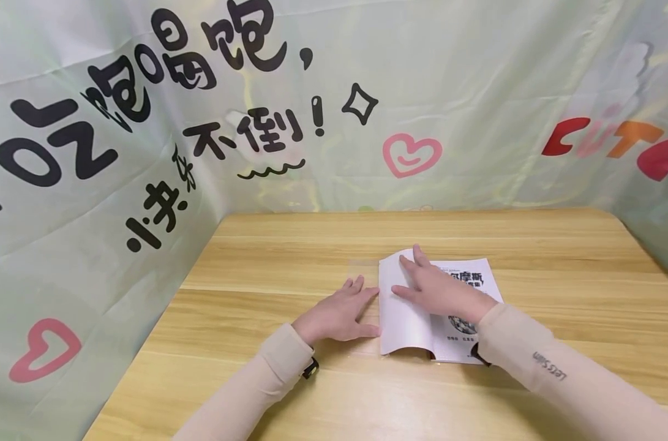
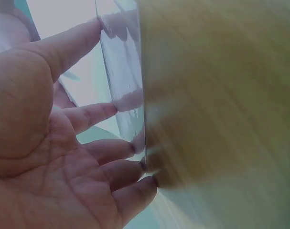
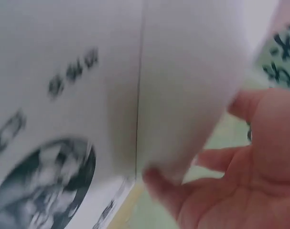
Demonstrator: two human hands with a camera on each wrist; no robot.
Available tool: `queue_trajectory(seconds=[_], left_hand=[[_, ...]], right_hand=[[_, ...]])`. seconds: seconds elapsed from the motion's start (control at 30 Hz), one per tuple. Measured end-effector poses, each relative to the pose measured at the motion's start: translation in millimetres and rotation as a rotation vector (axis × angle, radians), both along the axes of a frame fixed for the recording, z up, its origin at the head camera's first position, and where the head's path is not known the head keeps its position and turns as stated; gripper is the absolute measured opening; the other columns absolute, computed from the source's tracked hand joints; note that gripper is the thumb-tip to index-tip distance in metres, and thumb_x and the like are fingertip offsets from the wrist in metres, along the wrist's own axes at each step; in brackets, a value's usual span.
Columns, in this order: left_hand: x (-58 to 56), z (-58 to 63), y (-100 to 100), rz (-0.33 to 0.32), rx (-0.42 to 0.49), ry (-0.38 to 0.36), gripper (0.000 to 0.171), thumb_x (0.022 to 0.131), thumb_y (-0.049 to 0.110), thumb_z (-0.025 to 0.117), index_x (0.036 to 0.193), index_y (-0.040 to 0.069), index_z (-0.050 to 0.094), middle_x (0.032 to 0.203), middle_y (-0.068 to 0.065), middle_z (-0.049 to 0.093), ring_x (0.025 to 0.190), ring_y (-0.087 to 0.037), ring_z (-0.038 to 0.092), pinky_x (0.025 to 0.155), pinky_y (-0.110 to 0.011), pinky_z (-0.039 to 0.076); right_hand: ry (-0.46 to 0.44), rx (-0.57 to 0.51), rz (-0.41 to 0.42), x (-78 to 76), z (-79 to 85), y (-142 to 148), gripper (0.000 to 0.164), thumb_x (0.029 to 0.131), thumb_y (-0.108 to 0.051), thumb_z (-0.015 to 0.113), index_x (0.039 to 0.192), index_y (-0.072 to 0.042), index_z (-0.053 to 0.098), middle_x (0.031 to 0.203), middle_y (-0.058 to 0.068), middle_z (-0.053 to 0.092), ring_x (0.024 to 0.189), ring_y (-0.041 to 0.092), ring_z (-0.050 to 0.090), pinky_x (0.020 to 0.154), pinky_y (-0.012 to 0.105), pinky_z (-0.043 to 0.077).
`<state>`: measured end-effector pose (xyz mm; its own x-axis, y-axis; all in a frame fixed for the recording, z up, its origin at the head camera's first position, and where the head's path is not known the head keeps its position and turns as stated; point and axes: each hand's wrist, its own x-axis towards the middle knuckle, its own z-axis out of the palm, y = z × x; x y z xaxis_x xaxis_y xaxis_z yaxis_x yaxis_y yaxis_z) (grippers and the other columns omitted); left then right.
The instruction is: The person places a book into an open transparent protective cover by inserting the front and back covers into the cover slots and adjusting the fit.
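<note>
A thin book lies open on the wooden table, its right page printed with black Chinese characters and a round dark picture. Its plain white front cover is turned to the left and bows up slightly. A strip of clear plastic film runs along the cover's left side. My left hand is beside that side, fingers spread, fingertips at the film. Across the book reaches my right hand, its spread fingers touching the white cover.
The light wooden table extends around the book on all sides. Pale fabric walls with printed writing and hearts enclose its back and sides. A dark band shows at the left wrist.
</note>
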<state>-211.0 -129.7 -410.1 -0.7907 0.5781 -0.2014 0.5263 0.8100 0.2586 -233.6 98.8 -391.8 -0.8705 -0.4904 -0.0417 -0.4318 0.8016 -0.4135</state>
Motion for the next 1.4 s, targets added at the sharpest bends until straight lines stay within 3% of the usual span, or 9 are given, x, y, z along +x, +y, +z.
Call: queue_trajectory(seconds=[0.1, 0.2, 0.37, 0.73, 1.13, 1.4], left_hand=[[-0.5, -0.3, -2, 0.001, 0.01, -0.008, 0.086, 0.089, 0.058, 0.057, 0.154, 0.012, 0.027, 0.155, -0.022, 0.011, 0.14, -0.038, 0.011, 0.11, -0.046, 0.019], [-0.8, -1.4, -4, 0.001, 0.022, -0.012, 0.088, 0.089, 0.06, 0.056, 0.155, 0.011, 0.024, 0.156, -0.022, 0.01, 0.141, -0.036, 0.01, 0.111, -0.045, 0.018], [-0.4, -1.5, -8, -0.007, 0.058, -0.021, 0.091, 0.089, 0.06, 0.055, 0.156, 0.009, 0.02, 0.156, -0.022, 0.008, 0.141, -0.037, 0.008, 0.111, -0.045, 0.018], [-1.2, -3.6, -11, -0.024, 0.101, -0.027, 0.091, 0.09, 0.061, 0.053, 0.155, 0.007, 0.021, 0.156, -0.022, 0.01, 0.141, -0.036, 0.008, 0.111, -0.046, 0.018], [-1.7, 0.1, -11, -0.024, 0.109, -0.073, 0.089, 0.091, 0.059, 0.052, 0.156, 0.008, 0.019, 0.157, -0.02, 0.009, 0.141, -0.035, 0.008, 0.112, -0.043, 0.016], [-0.5, 0.7, -9, -0.015, 0.119, -0.069, 0.088, 0.092, 0.059, 0.051, 0.156, 0.008, 0.019, 0.156, -0.021, 0.009, 0.14, -0.038, 0.009, 0.112, -0.044, 0.016]], right_hand=[[-0.099, -0.054, 0.056, -1.9, 5.9, 18, 0.092, 0.092, -0.052, 0.057, 0.152, 0.006, 0.019, 0.153, 0.03, -0.001, 0.133, 0.041, 0.027, 0.106, 0.052, 0.025], [-0.161, -0.086, 0.112, -0.6, 7.0, 34, 0.106, 0.083, -0.057, 0.065, 0.153, 0.004, 0.015, 0.153, 0.026, 0.015, 0.132, 0.034, 0.035, 0.105, 0.048, 0.029], [-0.152, -0.081, 0.154, 3.9, 1.3, 49, 0.118, 0.073, -0.061, 0.072, 0.154, 0.003, 0.014, 0.152, 0.019, 0.027, 0.136, 0.032, 0.03, 0.106, 0.048, 0.028], [-0.112, -0.035, 0.155, 4.5, -9.1, 49, 0.116, 0.073, -0.066, 0.067, 0.155, -0.003, 0.015, 0.15, 0.018, 0.032, 0.133, 0.032, 0.035, 0.105, 0.048, 0.031], [-0.098, 0.001, 0.144, 9.3, -5.6, 43, 0.113, 0.073, -0.067, 0.067, 0.155, -0.004, 0.021, 0.143, 0.022, 0.041, 0.126, 0.03, 0.044, 0.101, 0.046, 0.036], [-0.105, 0.015, 0.125, 11.9, -5.0, 35, 0.114, 0.072, -0.065, 0.069, 0.155, -0.004, 0.02, 0.151, 0.02, 0.029, 0.13, 0.034, 0.038, 0.104, 0.048, 0.032]])
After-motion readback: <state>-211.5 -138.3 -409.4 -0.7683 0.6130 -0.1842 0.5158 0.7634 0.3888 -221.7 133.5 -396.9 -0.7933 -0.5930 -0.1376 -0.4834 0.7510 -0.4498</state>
